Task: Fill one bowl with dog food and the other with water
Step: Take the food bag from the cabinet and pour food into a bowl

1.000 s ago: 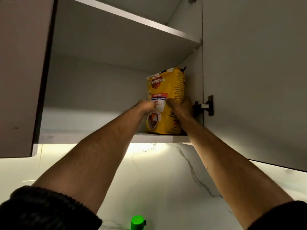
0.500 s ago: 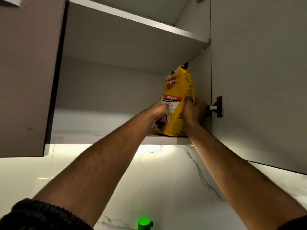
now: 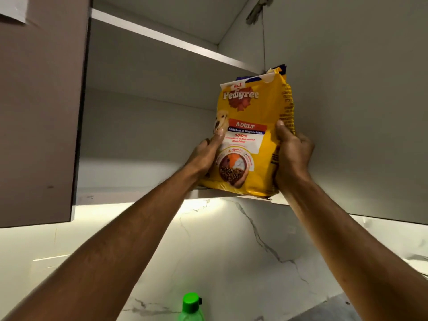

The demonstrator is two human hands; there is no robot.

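Right of centre, left hand and right hand clasp the dog food bag by its sides; soft pouch, probably moderately heavy, best supported underneath.

Yellow dog food bag upright, at cabinet shelf front edge.

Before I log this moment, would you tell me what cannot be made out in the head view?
- The two bowls: nowhere in the head view, so their fill is unknown.
- Green-capped bottle: body cut off by the bottom edge.
- Dog food bag: the left hand and right hand cover its sides; the small side print is too blurred to read.
- Fingers behind the bag: hidden by it.
- Bag's top: whether sealed cannot be told.
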